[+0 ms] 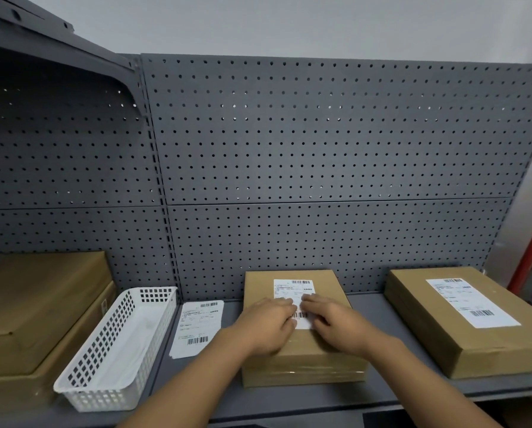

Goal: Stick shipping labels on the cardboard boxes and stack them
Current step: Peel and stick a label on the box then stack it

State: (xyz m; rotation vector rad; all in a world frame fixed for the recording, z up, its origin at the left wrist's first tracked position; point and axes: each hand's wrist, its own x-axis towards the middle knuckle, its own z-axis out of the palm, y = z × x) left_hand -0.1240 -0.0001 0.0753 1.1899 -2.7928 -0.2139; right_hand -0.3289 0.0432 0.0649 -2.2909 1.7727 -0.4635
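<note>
— So, has either hand's grip got hold of anything?

— No. The left hand (269, 322) and the right hand (335, 322) both lie flat, fingers stretched out and pressing on the shipping label (292, 288). Nothing is curled round or pinched.

— And where's the box itself?

— The middle box (301, 362) sits about halfway along the shelf (378, 310), with its far end close to the back edge under the pegboard (320, 149). A labelled box (437, 329) lies toward the right end, well apart from it. A stack of plain boxes (36, 304) is at the left end.

— How would you lift it for stacking?

— It looks like stiff, flat cardboard, shallow and square-edged, so I'd guess it holds its shape. I can't tell the weight. I'd take it by the two long sides, one hand on each, and keep it level. I'd stay off the top, since the paper looks smooth and a fresh label might lift at its corners.

— And that spare sheet?

— The loose label (196, 325) lies flat between the white basket (110, 338) and the middle box. It's thin and limp, I'd say, so it's best picked up by a corner.
</note>
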